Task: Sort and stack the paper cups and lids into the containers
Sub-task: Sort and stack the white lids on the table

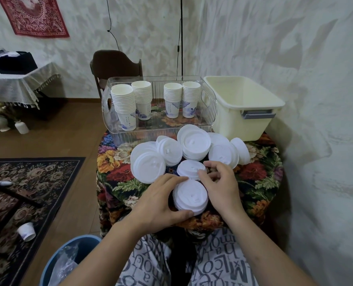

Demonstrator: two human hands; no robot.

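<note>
Head view showed both hands, left hand (pixel 161 200) and right hand (pixel 218 182), clamped around a light, slippery lid stack (pixel 190 198), best held by its rims.

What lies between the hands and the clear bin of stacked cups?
In the head view, loose piles of white lids cover the floral cloth between the hands and the clear bin.

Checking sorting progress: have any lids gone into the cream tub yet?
No: the cream tub looks empty inside, and the white lids all lie on the table or sit between the hands.
</note>
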